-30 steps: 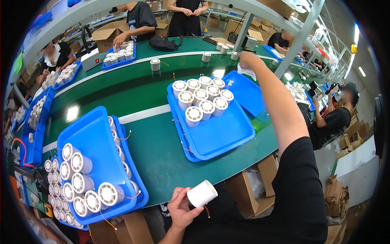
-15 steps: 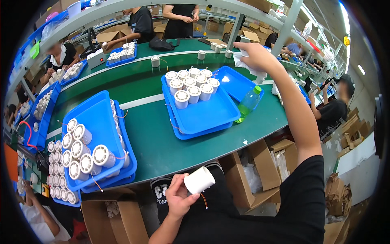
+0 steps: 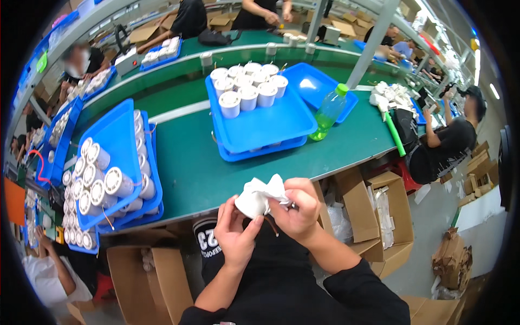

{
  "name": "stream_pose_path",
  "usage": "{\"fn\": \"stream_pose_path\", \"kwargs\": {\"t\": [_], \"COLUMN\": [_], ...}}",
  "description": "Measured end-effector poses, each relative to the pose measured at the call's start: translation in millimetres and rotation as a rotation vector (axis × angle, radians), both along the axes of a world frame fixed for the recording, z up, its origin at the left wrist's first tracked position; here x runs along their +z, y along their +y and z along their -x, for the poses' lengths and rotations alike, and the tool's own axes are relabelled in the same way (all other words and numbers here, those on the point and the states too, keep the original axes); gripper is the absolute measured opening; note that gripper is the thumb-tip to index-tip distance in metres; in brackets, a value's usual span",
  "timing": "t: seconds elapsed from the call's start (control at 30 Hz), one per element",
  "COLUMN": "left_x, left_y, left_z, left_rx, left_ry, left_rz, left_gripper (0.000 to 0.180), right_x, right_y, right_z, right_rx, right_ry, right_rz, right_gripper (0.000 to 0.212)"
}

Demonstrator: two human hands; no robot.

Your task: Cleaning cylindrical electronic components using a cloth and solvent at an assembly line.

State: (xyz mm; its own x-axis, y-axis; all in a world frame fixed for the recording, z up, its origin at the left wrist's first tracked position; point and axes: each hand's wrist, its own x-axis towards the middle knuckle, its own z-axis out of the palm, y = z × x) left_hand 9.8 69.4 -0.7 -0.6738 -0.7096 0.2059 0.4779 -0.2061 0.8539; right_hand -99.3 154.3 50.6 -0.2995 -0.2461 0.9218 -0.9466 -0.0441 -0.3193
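In front of my body, my left hand (image 3: 234, 238) grips a white cylindrical part (image 3: 250, 206) by its side, with a thin dark reddish wire hanging beneath it. My right hand (image 3: 301, 212) pinches a crumpled white cloth (image 3: 272, 187) and presses it against the part's top and right side. The cloth hides much of the part. Beyond my hands, a blue tray (image 3: 262, 130) stacked on another holds several similar white cylinders (image 3: 248, 97) with slotted round tops, grouped at its far end.
At left, tilted stacked blue trays (image 3: 122, 142) hold more cylinders. A green-capped bottle (image 3: 328, 112) stands right of the middle tray, beside another blue tray (image 3: 342, 103). Open cardboard boxes (image 3: 398, 227) sit below the green table (image 3: 189, 181). Other people work around the line.
My right hand has come back from the far right of the table with the white cloth and now holds it on the part. My left hand has raised the part slightly. The view has shifted.
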Motion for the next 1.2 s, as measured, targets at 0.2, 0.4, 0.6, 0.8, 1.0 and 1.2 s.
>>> {"fn": "stream_pose_path", "kwargs": {"t": [0.2,0.4,0.6,0.8,1.0,1.2], "left_x": [6.5,-0.2,-0.7,-3.3,2.1,11.6], "left_y": [0.2,-4.2,-2.2,-3.9,-10.1,-22.9], "left_z": [29.7,41.1,42.1,41.4,42.9,36.8], "left_rx": [0.016,-0.022,-0.075,-0.106,-0.085,-0.040], "left_ry": [0.020,-0.011,-0.032,-0.037,-0.016,-0.002], "left_rz": [-0.011,-0.092,-0.129,-0.147,-0.150,-0.172], "left_gripper": [0.060,0.059,0.057,0.060,0.058,0.060], "right_x": [-33.6,-48.5,-66.3,-66.7,-67.3,-63.6], "right_y": [-3.8,-3.6,1.1,-0.5,-4.6,-4.7], "right_z": [10.5,-4.0,-1.5,-3.0,2.6,18.3], "right_rx": [-0.089,0.029,0.104,0.196,0.311,0.278], "right_ry": [-0.412,-0.543,-0.660,-0.752,-0.977,-1.143], "right_rz": [0.177,0.069,0.132,0.165,0.276,0.450], "right_gripper": [0.032,0.025,0.026,0.019,0.021,0.025]}}
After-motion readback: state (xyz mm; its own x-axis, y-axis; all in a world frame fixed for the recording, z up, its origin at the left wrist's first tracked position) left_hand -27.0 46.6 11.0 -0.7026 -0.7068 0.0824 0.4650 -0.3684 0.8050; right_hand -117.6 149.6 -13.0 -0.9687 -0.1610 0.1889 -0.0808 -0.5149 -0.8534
